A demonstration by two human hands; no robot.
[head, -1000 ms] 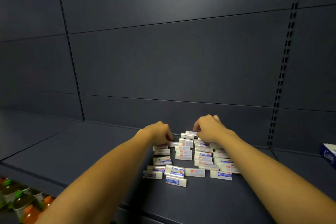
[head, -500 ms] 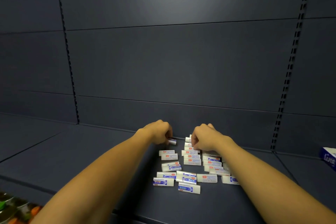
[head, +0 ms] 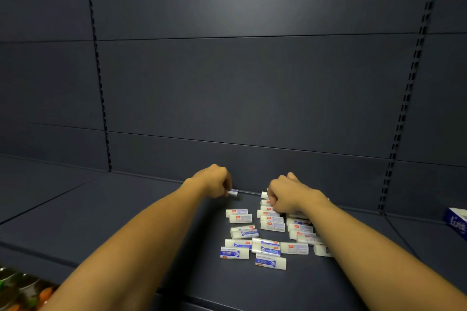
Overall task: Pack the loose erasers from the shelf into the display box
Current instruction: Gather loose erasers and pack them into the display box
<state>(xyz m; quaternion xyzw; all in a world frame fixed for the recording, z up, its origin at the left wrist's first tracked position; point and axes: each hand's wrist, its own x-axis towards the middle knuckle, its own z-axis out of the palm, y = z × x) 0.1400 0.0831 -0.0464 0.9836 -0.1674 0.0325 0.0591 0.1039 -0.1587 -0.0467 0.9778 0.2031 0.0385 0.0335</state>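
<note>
Between left fingers [head: 227,185], 1 eraser [head: 233,192]

Dark shelf [head: 126,209]: loose erasers [head: 267,235], box [head: 457,222] perhaps, far right.

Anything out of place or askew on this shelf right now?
Yes: the erasers lie loose in an untidy cluster on the shelf, some overlapping and skewed. The display box sits apart at the far right edge. Nothing looks damaged.
</note>
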